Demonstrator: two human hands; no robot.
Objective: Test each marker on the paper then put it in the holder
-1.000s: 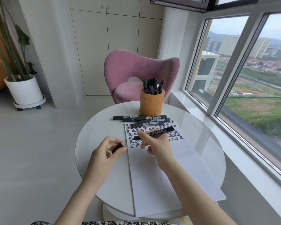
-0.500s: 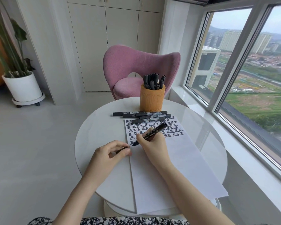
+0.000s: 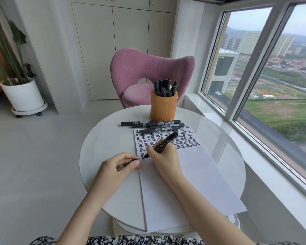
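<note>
**One marker at the paper, its tip down**

A round white surface (image 3: 104, 142) takes up the middle, with a pink chair (image 3: 148, 68) behind it. A long white paper (image 3: 184, 183) lies on the surface's right half, its far end filled with rows of black written characters. Beyond the paper's far edge stands a tan cylindrical holder (image 3: 163, 106) with a bunch of black markers (image 3: 164, 87) upright in it. Between holder and paper lie several more capped markers (image 3: 154, 125), side by side, the nearest overlapping the paper's top edge.

The right hand (image 3: 164, 156) grips a black marker (image 3: 163, 145) in a writing hold, its tip at the paper's left edge below the lowest characters. The left hand (image 3: 117, 167) rests beside that edge, fingers curled, pinching a small dark cap (image 3: 129, 162), mostly hidden.
</note>
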